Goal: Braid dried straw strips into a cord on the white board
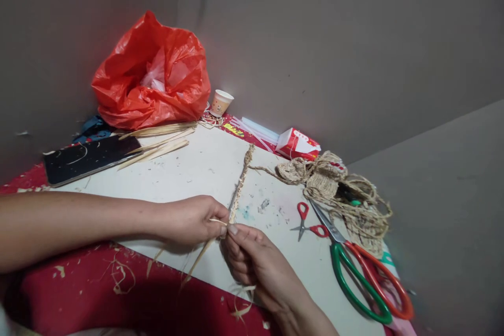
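Observation:
A long thin stick wrapped in pale fibre (241, 180) lies across the white board (205, 168), pointing away from me. My left hand (193, 219) is closed in a pinch on its near end together with a loose dry strip (200, 257). Touching it from the right, my right hand (252, 262) is also closed, thumb and fingers pinching the same end of the wrapped stick. Loose strip ends trail below both hands onto the red cloth (118, 294).
A red plastic bag (153, 76) and a paper cup (221, 102) stand at the back. Dry strips (157, 144) and a dark slab (88, 159) lie at the left. Jute twine (338, 189), small red scissors (307, 222), large scissors (366, 278) and a red carton (297, 144) are at the right.

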Demonstrator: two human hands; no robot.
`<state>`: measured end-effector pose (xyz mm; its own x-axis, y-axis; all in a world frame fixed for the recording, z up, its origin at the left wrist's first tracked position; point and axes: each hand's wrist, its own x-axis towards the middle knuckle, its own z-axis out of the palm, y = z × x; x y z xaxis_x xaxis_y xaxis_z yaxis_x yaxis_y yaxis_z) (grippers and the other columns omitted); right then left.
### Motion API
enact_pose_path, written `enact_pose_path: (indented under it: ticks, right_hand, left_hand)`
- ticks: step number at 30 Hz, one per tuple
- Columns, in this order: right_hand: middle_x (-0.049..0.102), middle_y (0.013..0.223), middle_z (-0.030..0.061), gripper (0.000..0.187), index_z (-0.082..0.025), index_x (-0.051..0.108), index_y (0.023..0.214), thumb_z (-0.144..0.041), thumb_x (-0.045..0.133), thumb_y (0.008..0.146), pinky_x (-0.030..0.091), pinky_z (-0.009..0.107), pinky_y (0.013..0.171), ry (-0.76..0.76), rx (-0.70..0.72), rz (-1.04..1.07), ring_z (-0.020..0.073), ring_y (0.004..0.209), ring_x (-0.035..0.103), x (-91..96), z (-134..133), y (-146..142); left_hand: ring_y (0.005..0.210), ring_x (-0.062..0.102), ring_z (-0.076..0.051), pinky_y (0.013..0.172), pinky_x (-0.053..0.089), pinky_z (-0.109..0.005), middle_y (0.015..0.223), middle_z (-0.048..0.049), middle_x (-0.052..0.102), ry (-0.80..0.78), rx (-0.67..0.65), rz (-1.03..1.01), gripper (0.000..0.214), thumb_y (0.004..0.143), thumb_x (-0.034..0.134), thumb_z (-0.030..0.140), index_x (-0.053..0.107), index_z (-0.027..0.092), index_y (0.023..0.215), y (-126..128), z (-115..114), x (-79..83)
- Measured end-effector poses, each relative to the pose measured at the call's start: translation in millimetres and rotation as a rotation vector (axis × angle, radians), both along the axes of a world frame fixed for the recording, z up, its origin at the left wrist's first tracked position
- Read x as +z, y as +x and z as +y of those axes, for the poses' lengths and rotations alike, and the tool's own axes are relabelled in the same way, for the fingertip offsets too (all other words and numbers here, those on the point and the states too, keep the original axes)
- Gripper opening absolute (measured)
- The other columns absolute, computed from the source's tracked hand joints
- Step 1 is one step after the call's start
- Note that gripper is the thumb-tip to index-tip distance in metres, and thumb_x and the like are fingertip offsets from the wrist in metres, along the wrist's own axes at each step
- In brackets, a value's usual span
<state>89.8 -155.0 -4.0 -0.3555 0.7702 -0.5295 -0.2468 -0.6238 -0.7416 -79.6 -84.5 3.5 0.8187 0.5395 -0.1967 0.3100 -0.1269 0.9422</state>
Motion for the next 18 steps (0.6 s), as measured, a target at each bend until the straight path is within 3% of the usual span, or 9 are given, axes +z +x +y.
enact_pose_path:
  ticks: [6,9,15,18]
  right_hand:
    - [0.029,0.039,-0.0098,0.041,-0.016,0.045,0.053,-0.043,0.062,0.080,0.010,0.019,0.036,0.050,-0.175,-0.121,0.0029,0.035,0.017,-5.6,-8.3,-12.0]
    - [0.027,0.039,-0.0106,0.038,-0.016,0.049,0.057,-0.043,0.061,0.081,0.010,0.020,0.036,0.064,-0.223,-0.129,0.0034,0.035,0.016,-8.7,-12.4,-16.6]
    - [0.025,0.040,-0.0108,0.046,-0.018,0.036,0.052,-0.044,0.064,0.078,0.009,0.019,0.036,0.003,-0.289,-0.070,0.0028,0.037,0.014,-5.2,-17.7,-26.0]
    - [0.027,0.042,-0.0111,0.036,-0.017,0.046,0.060,-0.042,0.065,0.077,0.010,0.019,0.037,-0.032,-0.309,-0.059,0.0032,0.038,0.015,-3.5,-18.5,-27.3]
  left_hand:
    - [0.051,0.036,-0.009,0.051,0.027,-0.021,0.054,0.0039,0.042,0.361,-0.076,0.233,0.022,0.083,0.041,0.020,0.053,0.016,0.065,-6.2,-0.4,26.4]
    - [0.048,0.039,-0.011,0.048,0.026,-0.023,0.055,0.0007,0.051,0.585,-0.093,0.332,0.023,0.085,0.039,0.021,0.057,0.017,0.073,-5.7,-12.5,35.5]
    - [0.046,0.051,-0.017,0.042,0.027,-0.028,0.066,-0.0067,0.063,0.943,-0.250,0.393,0.023,0.076,0.046,0.009,0.060,0.010,0.095,-3.7,-44.5,24.7]
    - [0.045,0.051,-0.016,0.041,0.030,-0.028,0.066,-0.0083,0.064,0.900,-0.290,0.334,0.023,0.070,0.053,0.008,0.064,0.010,0.090,-8.3,-55.2,22.1]
